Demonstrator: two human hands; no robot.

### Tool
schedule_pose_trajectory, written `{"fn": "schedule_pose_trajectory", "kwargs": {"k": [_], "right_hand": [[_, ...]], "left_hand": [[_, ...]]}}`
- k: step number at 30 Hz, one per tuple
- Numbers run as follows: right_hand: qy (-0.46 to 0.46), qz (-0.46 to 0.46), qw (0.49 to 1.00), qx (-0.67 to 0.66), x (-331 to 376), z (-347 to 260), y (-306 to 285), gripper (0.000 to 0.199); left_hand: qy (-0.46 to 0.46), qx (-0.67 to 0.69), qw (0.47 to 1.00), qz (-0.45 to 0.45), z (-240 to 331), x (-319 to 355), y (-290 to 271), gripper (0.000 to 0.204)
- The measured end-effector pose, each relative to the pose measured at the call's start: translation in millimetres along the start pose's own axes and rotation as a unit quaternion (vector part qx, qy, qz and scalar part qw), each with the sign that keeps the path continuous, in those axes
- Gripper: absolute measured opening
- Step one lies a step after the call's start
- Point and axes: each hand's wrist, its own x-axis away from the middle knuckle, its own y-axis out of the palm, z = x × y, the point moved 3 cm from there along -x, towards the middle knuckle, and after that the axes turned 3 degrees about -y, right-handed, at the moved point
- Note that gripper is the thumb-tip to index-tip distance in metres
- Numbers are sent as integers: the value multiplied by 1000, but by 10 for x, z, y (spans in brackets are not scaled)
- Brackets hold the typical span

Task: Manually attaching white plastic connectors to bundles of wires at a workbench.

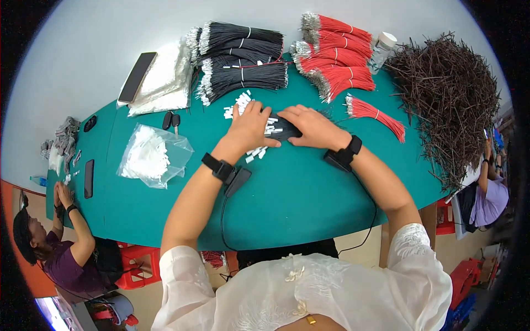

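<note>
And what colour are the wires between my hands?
The wires are black, showing best in the head view.

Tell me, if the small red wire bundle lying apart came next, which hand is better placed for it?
Probably the right hand: the small red wire bundle lies to its right. The left hand is farther away, with the right between. Both are at the black wires.
</note>
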Motion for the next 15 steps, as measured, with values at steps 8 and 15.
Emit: {"fn": "schedule_pose_trajectory", "kwargs": {"k": [8, 15], "right_hand": [[7, -31, 995, -92, 474, -542, -261, 61], [207, 77, 964, 150, 1221, 701, -966, 60]], "left_hand": [[76, 5, 995, 60, 476, 640, -37, 83], [66, 12, 997, 37, 520, 839, -107, 84]]}}
